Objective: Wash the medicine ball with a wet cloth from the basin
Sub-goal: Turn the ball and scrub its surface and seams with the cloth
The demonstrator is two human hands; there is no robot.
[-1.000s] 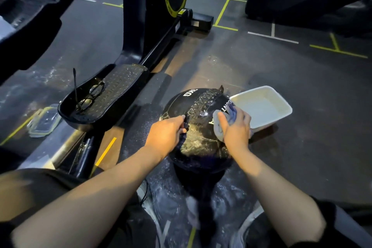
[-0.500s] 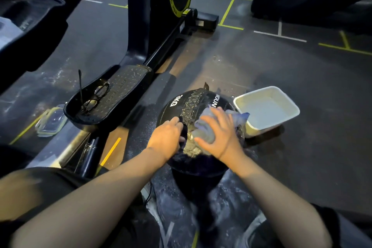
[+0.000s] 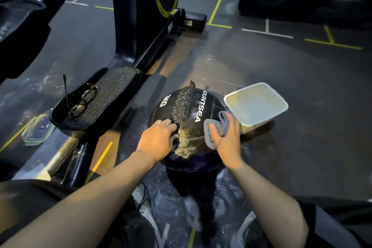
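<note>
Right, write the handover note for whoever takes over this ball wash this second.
Left hand: grips the ball on its left side, fingers curled at the lacing, steadying it.
Right hand: holds the grey cloth against the ball's right side.
Basin: on the floor to the right of the ball, close by, with liquid inside.
Done: the top near the middle seam looks wet and sudsy.
Left: wipe the far side and the underside, which is hidden, wetting the cloth again as needed.

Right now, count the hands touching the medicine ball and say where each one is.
2. The left hand grips a black strap on the medicine ball, on its near left. The right hand presses a grey cloth against its right side.
</note>
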